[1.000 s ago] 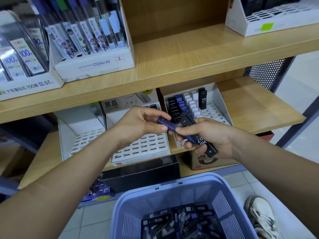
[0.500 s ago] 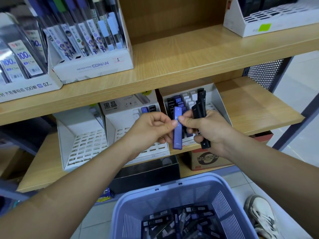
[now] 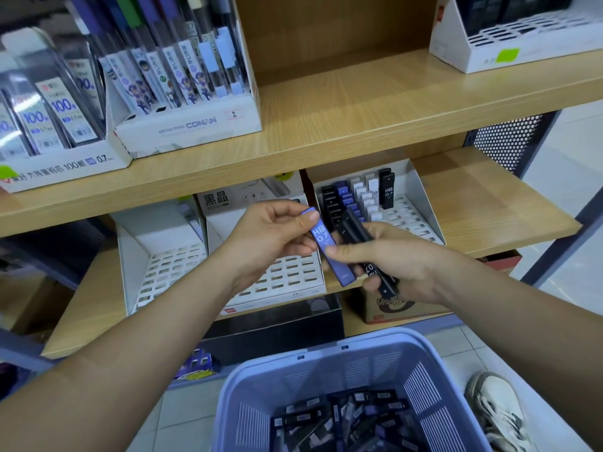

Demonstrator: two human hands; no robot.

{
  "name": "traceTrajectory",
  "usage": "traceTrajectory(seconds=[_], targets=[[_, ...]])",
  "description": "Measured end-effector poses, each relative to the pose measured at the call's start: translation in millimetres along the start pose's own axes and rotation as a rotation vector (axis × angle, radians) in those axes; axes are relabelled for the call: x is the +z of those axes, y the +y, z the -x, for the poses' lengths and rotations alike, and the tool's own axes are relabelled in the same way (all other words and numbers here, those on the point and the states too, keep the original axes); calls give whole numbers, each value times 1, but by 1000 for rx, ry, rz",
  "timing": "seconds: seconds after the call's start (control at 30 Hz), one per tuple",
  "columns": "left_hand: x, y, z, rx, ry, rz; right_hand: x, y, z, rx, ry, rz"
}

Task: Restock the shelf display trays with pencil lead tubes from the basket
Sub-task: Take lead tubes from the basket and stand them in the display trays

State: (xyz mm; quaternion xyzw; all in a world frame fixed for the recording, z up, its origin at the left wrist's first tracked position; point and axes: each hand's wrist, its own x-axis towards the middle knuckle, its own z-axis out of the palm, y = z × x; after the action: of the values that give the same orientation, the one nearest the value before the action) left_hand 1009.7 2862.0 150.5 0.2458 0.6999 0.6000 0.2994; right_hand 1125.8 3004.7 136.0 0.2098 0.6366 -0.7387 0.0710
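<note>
Our left hand (image 3: 270,236) pinches the blue tube (image 3: 328,246) – long axis near-upright – our right hand (image 3: 388,265) clasping black tubes (image 3: 362,243), partly filled tray (image 3: 421,203) just beyond.

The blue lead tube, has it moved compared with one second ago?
Yes. The blue lead tube was lying nearly level across the white slotted tray; now it stands almost upright, its top end raised toward the tray's header card.
</note>
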Motion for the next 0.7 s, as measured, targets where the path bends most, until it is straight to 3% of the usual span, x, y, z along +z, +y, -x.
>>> traceTrajectory(seconds=[0.1,0.2,0.3,0.43,0.5,0.7], targets=[[-7,2,1,2,7,21,2,2,-1,-30,-17,122],[-11,4,3,7,-14,-125,6,6,-5,-50,45,191],[-24,7,-2,36,96,-227,6,5,-7,35,90,46],[-58,-4,-13,73,275,-599,-1,2,0,183,2,-61],[-67,-11,-13,109,283,-764,-8,3,4,206,-30,-51],[-43,-10,-11,139,160,-638,-42,5,16,281,-45,219]])
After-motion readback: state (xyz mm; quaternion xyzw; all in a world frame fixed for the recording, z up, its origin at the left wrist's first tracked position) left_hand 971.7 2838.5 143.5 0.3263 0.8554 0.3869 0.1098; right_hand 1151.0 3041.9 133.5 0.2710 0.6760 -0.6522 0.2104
